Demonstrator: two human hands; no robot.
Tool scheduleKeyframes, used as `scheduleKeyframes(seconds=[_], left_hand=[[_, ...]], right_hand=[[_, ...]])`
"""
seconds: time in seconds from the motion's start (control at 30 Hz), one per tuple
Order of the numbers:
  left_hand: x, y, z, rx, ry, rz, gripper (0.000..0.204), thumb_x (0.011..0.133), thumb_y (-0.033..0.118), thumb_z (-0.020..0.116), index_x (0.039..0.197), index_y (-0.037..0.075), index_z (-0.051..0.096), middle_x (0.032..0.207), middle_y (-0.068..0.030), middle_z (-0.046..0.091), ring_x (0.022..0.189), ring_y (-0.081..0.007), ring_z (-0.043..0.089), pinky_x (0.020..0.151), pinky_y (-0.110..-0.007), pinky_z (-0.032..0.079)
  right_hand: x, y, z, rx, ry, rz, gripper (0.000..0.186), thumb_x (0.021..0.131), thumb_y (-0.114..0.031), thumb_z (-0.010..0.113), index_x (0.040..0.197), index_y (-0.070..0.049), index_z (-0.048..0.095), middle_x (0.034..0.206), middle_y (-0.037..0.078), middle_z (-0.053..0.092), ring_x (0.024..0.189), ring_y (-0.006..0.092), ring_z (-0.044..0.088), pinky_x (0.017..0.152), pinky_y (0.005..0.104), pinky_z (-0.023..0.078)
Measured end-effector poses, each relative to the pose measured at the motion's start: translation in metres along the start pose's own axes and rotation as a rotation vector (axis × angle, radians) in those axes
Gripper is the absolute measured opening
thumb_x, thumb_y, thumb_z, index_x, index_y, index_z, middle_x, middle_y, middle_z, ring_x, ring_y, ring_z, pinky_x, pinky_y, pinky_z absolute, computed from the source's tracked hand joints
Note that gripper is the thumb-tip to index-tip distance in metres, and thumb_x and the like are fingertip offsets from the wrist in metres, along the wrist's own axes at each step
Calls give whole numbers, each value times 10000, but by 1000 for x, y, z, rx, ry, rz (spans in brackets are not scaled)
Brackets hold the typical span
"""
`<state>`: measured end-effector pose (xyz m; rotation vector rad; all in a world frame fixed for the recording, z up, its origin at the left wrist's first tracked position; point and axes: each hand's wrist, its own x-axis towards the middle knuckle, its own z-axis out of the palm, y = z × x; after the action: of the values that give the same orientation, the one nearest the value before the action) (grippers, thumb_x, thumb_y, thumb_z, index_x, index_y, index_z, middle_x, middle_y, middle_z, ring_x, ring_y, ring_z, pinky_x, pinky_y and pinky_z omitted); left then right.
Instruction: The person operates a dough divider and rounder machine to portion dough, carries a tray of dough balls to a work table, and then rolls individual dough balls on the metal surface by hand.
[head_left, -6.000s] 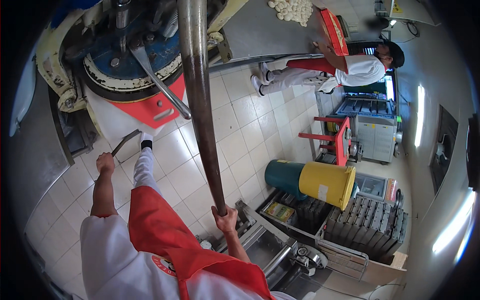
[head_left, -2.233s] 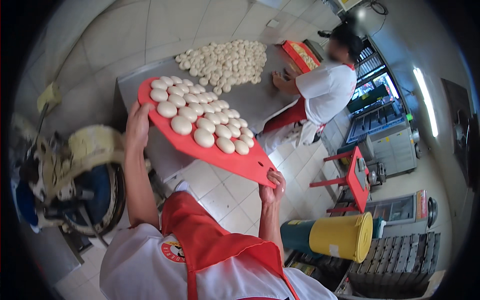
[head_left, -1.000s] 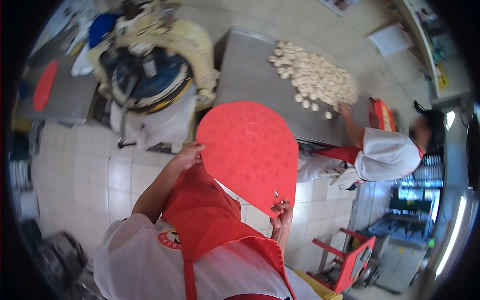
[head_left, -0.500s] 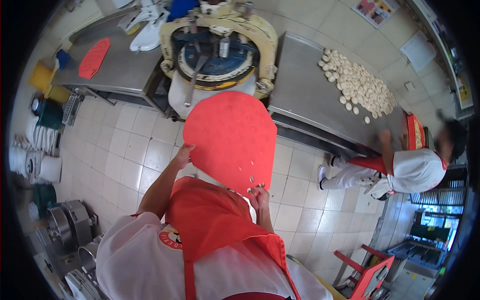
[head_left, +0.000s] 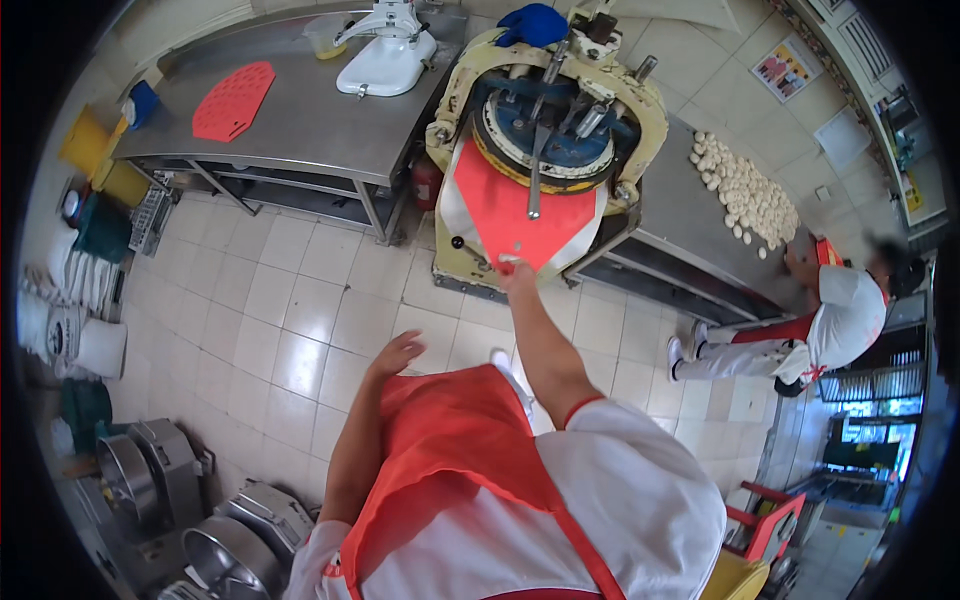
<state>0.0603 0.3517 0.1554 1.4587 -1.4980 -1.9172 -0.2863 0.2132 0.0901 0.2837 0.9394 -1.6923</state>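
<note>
While the right hand (head_left: 516,268) reached out at arm's length, its fingers were curled over the near edge of the flat red plastic dough board (head_left: 522,214), which lay slid onto the bed of the cream-coloured round dough-dividing machine (head_left: 545,130), under its blue-and-grey head; gripping that edge was probably what let the board be pushed in level and square beneath the head. How tightly the fingers pinched could not be told, since the hand was small and seen from behind. The left hand (head_left: 397,352) hung free over the white tiled floor (head_left: 290,300), fingers loosely spread and holding nothing, most likely kept back because the board needed only one hand at that depth. A second red perforated board (head_left: 233,100) lay flat on the stainless steel worktable (head_left: 300,130), well apart to the left, beside a white appliance (head_left: 385,55). To the right, a heap of pale dough balls (head_left: 745,190) sat on another steel table, where a co-worker in white with a red apron (head_left: 835,325) bent over. The far part of the board was hidden under the machine's head, and the steel bowls (head_left: 215,550) at the lower left were cut off by the dark rim.
</note>
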Motion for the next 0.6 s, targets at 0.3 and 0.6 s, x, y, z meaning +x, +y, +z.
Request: scheduleKeyframes(seconds=[0.3, 0.6], left_hand=[[-273, -254, -188, -89, 568, -911, 254, 914, 302, 650, 1106, 143, 603, 823, -58, 598, 673, -193, 579, 533, -355, 465], [-213, -304, -262, 494, -96, -590, 246, 902, 288, 661, 1112, 162, 640, 837, -34, 640, 708, -231, 618, 653, -422, 527]], right_hand=[[32, 42, 73, 0, 302, -298, 445, 1009, -386, 521, 1288, -42, 479, 1232, 160, 567, 1010, 324, 634, 846, 504, 567], [67, 41, 39, -346, 108, -390, 600, 961, -651, 439, 1212, -110, 495, 1097, 163, 592, 953, 388, 625, 875, 602, 556]])
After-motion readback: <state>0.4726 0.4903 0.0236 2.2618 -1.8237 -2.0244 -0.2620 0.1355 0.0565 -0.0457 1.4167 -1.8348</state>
